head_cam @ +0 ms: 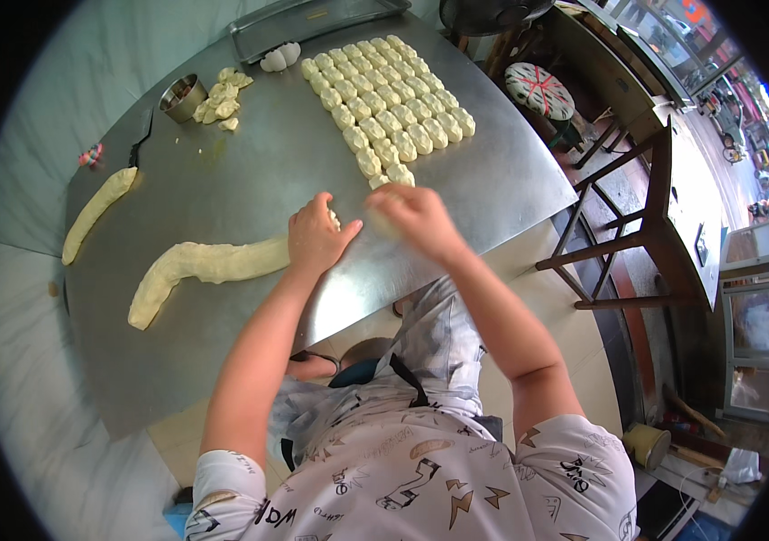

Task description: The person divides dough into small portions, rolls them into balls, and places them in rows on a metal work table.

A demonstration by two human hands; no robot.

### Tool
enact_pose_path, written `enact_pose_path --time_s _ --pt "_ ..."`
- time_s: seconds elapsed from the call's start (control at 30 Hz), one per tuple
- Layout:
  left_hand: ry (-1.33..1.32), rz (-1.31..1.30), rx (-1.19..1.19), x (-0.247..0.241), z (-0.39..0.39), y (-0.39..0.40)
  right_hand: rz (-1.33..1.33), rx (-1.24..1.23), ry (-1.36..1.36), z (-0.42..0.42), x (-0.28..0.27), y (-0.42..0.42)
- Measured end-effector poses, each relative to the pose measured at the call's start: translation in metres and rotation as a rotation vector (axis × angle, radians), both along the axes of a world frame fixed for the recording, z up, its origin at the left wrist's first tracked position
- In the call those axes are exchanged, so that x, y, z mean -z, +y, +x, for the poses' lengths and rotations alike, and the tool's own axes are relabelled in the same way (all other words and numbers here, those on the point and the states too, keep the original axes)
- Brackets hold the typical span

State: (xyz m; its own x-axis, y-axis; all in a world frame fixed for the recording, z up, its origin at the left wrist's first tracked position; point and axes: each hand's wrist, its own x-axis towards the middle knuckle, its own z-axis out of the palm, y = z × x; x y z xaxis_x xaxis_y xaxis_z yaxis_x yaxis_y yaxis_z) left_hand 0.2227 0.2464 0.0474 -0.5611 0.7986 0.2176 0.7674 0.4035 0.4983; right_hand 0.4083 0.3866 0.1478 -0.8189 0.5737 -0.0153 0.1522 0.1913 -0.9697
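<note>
A long, thick rope of pale dough lies curved across the near part of the steel table. My left hand is wrapped around its right end, and a torn bit of dough shows between thumb and fingers. Just right of it, my right hand is blurred by motion; its curled fingers hold a pale dough piece, mostly covered. Beyond that hand, small dough pieces sit close together in rows. The nearest of these, a dough lump, is right by my right knuckles.
A second dough rope lies at the left, touching a dark-handled blade. Behind are a metal bowl, a heap of dough scraps, eggshells and a metal tray. The steel table ends close to my body.
</note>
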Motion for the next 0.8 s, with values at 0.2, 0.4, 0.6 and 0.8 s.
enact_pose_path --time_s 0.2,0.4,0.6,0.8 --pt "0.405 -0.371 0.02 -0.022 0.004 -0.061 0.183 0.24 -0.045 0.019 0.058 0.101" --pt "0.386 -0.357 0.062 -0.011 -0.014 -0.047 0.278 0.395 -0.286 -0.029 0.097 0.116" --pt "0.024 -0.344 0.038 -0.029 -0.037 -0.019 0.886 0.688 -0.056 -0.046 0.096 0.08" --pt "-0.023 -0.025 0.17 -0.019 -0.002 -0.025 0.113 0.241 -0.094 -0.075 0.091 -0.043"
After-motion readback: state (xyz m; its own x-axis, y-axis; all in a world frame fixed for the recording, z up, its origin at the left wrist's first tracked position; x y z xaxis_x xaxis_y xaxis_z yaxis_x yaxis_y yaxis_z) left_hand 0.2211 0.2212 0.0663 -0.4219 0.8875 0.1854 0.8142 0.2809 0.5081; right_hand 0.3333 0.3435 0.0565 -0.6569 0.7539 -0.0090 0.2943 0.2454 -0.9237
